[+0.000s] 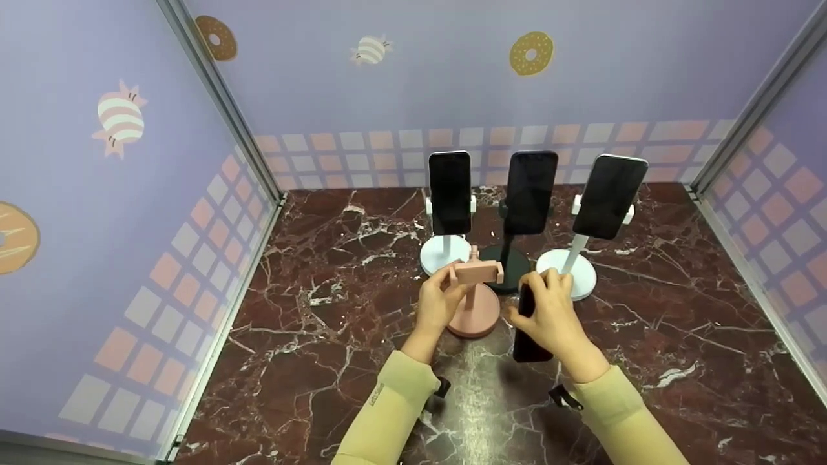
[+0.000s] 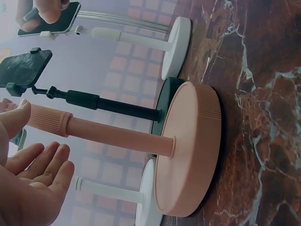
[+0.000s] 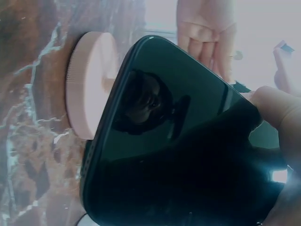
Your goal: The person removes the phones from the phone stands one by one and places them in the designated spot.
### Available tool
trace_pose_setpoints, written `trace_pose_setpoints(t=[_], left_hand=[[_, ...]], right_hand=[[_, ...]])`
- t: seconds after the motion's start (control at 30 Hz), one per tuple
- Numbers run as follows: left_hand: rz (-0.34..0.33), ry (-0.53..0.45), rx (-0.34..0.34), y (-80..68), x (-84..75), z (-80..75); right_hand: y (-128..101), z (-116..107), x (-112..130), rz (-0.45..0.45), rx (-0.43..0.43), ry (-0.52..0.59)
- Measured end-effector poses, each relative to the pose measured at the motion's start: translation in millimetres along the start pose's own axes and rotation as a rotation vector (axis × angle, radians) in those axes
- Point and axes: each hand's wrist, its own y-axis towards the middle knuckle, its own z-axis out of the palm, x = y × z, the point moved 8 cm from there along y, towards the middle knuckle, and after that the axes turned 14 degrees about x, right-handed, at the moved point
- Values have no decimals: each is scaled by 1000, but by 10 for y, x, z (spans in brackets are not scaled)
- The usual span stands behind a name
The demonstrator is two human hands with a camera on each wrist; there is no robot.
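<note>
In the head view, my right hand (image 1: 549, 316) grips a black smartphone (image 1: 531, 345) by its sides, thumb on one edge and fingers on the other. The phone's dark glass (image 3: 178, 155) fills much of the right wrist view. My left hand (image 1: 439, 303) is beside the clamp (image 1: 477, 272) of a pink phone stand, whose round base (image 1: 473, 320) rests on the marbled tabletop. From the left wrist, the thumb (image 2: 16, 117) overlaps the top of the pink pole (image 2: 117, 136), while the other fingers (image 2: 51, 165) lie loosely extended below it. The clamp holds no phone.
Behind the pink stand are a white stand (image 1: 446, 252) at left, a black stand (image 1: 513, 268) in the middle and another white stand (image 1: 575, 271) at right, each bearing a dark phone. Patterned purple panels (image 1: 439, 84) enclose the table (image 1: 310, 361) at back and sides.
</note>
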Motion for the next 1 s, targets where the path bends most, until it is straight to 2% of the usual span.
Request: trace_pose_setpoints(t=[0.23, 0.4, 0.7, 1.0], left_hand=[[47, 129, -16, 39, -43, 31], [72, 156, -16, 43, -79, 45], [104, 241, -29, 39, -130, 65], [105, 267, -41, 46, -121, 85]], right_hand=[[-44, 209, -216, 144, 126, -1], [-82, 354, -370, 234, 206, 15], [-116, 551, -548, 272, 255, -10], [-131, 722, -689, 331, 357, -9]])
